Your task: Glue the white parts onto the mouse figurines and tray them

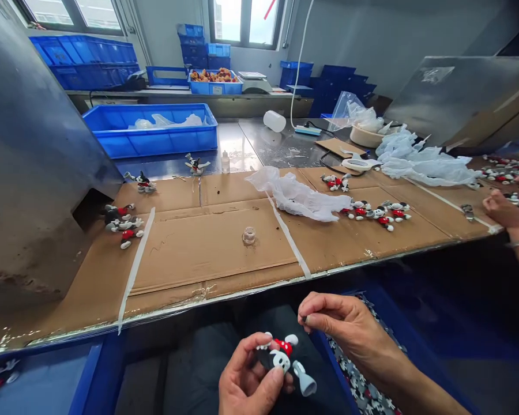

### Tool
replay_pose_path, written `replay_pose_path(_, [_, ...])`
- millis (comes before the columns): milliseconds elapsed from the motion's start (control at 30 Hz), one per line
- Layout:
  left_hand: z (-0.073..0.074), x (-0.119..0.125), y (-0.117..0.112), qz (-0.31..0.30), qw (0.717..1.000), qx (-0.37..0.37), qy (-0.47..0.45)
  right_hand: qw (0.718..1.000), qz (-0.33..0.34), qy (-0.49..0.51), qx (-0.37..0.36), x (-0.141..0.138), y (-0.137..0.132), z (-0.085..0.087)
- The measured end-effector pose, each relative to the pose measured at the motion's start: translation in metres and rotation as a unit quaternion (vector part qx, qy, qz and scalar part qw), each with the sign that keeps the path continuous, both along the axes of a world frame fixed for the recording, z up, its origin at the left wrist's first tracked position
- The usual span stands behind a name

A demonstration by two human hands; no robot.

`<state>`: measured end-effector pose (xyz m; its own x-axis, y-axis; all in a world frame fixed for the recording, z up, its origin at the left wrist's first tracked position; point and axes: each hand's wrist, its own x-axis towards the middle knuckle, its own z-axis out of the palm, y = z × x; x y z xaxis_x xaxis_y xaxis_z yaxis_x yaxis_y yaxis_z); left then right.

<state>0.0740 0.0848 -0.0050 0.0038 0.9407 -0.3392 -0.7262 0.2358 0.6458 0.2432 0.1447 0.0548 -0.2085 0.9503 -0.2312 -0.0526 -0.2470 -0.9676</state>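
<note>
Below the bench edge, my left hand (246,377) is closed around a small mouse figurine (281,360) with red shorts, white shoes and a grey horn-shaped part sticking out to the right. Its thumb presses near the white face, and the palm side of the figurine is hidden. Just above and to the right, my right hand (354,331) pinches a tiny dark piece (305,319) between thumb and forefinger, too small to name. The two hands are apart. Beneath my right forearm, a blue bin (337,363) holds many small grey, white and red parts.
Taped cardboard (216,253) covers the bench, bearing a small clear jar (249,236), a white plastic bag (303,199), a dropper bottle (225,162) and more figurines (380,213). A blue crate (155,141) stands behind. Another person's hand (508,207) works at the far right.
</note>
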Motion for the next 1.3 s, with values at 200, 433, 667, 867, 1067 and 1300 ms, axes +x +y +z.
replay_pose_path(200, [0.007,-0.002,0.003,-0.046,0.996,0.035,0.061,0.992,0.063,-0.037,0.101,-0.006,-0.005,-0.004])
replay_pose_path(433, [0.016,-0.004,0.001,-0.087,0.995,0.024,0.047,0.977,0.124,-0.099,0.141,-0.013,-0.011,-0.003])
replay_pose_path(667, [0.014,-0.008,-0.003,-0.086,0.991,0.046,0.088,0.976,0.131,-0.101,0.144,-0.017,-0.013,-0.003])
replay_pose_path(867, [0.011,-0.006,-0.006,-0.027,0.984,0.085,0.156,0.993,0.1,-0.05,0.02,-0.02,-0.018,-0.006])
replay_pose_path(1067, [0.013,-0.007,-0.007,0.013,0.959,0.117,0.257,0.994,0.092,-0.062,0.022,-0.023,-0.021,-0.004])
replay_pose_path(1300, [0.015,-0.005,-0.003,-0.01,0.983,0.064,0.169,0.997,0.055,-0.053,0.017,-0.029,-0.021,-0.009])
